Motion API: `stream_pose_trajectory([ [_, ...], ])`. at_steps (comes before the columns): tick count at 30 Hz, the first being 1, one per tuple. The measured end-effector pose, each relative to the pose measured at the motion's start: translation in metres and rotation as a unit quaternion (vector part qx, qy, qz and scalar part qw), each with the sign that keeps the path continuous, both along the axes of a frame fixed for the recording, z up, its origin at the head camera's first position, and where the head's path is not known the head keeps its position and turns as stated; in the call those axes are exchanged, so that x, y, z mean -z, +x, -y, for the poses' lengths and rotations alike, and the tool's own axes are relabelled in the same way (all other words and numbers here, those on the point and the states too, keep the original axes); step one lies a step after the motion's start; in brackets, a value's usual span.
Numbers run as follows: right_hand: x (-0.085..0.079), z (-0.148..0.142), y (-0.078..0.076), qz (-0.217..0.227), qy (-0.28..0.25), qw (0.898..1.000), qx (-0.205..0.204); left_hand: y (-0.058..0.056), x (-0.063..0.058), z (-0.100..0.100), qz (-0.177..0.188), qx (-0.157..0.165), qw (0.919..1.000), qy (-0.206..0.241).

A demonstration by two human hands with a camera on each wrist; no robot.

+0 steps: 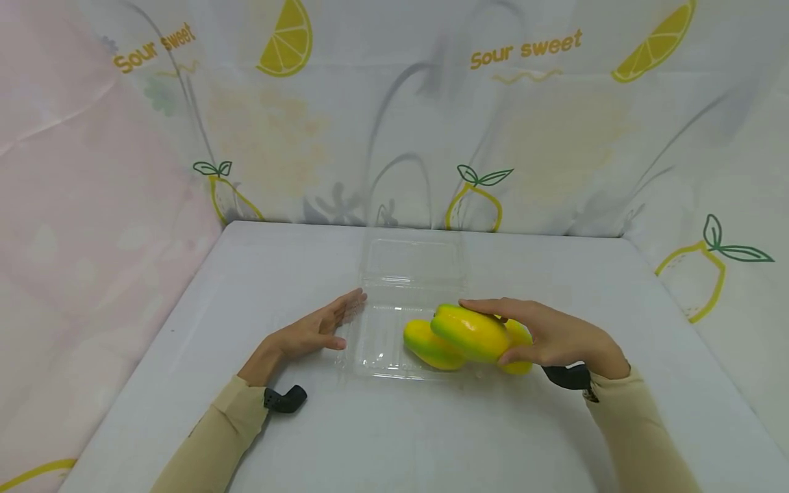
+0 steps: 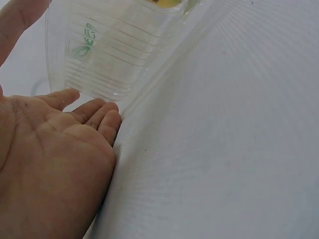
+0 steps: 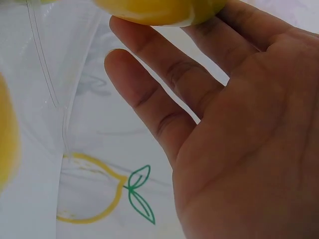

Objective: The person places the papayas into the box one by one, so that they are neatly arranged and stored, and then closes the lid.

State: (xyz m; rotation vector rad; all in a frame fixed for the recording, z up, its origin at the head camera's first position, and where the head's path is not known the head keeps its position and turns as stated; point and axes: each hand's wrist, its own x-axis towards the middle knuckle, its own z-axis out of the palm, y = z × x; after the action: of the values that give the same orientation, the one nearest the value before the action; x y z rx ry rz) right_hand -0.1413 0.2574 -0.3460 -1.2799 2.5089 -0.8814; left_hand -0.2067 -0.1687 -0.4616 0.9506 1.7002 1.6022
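My right hand grips a yellow-green mango between thumb and fingers, over the right part of a clear plastic clamshell box. A second mango lies in the box, partly covered by the held one. Behind my right thumb and fingers shows a third yellow mango, mostly hidden. In the right wrist view, the held mango sits against my fingertips. My left hand has its fingers extended by the box's left side, palm facing it, holding nothing.
The box's clear lid is folded back toward the rear of the white table. A lemon-print cloth hangs behind the table. Black straps with small devices sit at both wrists.
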Motion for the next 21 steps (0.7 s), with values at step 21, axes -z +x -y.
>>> stream_pose_trajectory([
  [21, 0.004, 0.032, 0.015, -0.039, -0.016, 0.996, -0.084, 0.003, -0.005, -0.002, 0.008, -0.004, 1.0000, 0.001],
])
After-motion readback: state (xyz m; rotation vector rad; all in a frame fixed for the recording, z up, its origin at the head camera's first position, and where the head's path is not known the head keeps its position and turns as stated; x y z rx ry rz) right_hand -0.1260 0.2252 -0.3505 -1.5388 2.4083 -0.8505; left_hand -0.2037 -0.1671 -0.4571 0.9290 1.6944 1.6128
